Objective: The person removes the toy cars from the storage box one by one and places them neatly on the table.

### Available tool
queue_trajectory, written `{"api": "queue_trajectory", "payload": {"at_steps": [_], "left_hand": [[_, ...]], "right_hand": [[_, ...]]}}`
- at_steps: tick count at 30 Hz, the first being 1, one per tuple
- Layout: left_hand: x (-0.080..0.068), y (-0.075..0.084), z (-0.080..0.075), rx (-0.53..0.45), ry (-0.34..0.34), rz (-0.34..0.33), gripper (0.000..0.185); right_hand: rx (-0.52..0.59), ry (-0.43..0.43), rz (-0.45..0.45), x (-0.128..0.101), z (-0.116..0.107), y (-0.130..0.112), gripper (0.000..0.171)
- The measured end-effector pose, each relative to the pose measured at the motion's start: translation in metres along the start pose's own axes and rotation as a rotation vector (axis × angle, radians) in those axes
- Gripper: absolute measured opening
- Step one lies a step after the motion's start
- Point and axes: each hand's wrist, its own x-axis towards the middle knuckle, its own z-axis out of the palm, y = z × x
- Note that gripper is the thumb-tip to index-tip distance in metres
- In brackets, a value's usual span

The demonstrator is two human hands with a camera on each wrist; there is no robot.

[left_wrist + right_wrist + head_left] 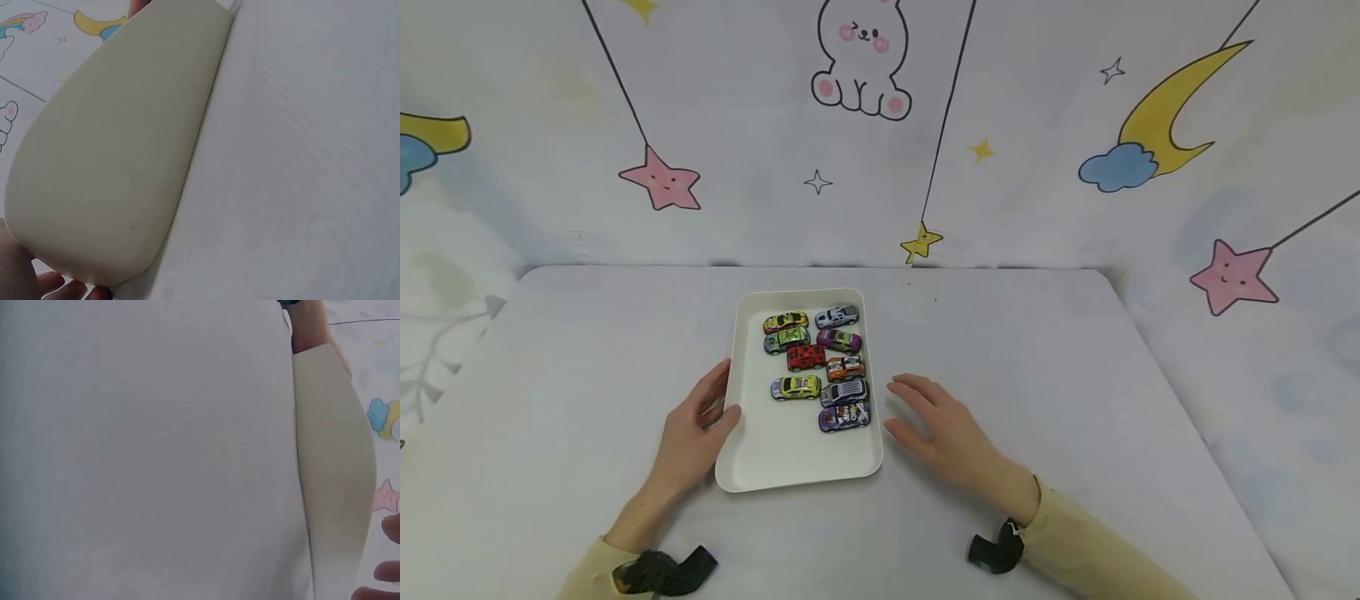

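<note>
A shallow white tray point(763, 454) lies on the table with several small toy cars in it, mostly toward its far and right parts. My left hand point(692, 429) grips its left edge, thumb over the rim and fingers along the outside wall. In the left wrist view the outer side of the tray point(119, 137) fills the left, with fingertips point(72, 290) curled at its lower corner. My right hand point(951, 433) is beside the right edge, apart from it, fingers loosely bent and holding nothing. Among the cars are a red one point(806, 357) and a purple one point(844, 417).
The table point(1037, 358) is covered in a white cloth. Behind and beside it hangs a pale backdrop point(737, 125) printed with stars, moons and a bear. Black straps with devices point(662, 573) sit on both wrists, over beige sleeves point(1097, 542).
</note>
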Motion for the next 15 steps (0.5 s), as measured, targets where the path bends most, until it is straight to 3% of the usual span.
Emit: {"api": "queue_trajectory", "payload": {"at_steps": [15], "left_hand": [[0.0, 0.0, 0.001, -0.026, -0.001, -0.011, 0.058]], "right_hand": [[-0.011, 0.038, -0.089, 0.016, 0.024, -0.021, 0.037]]}}
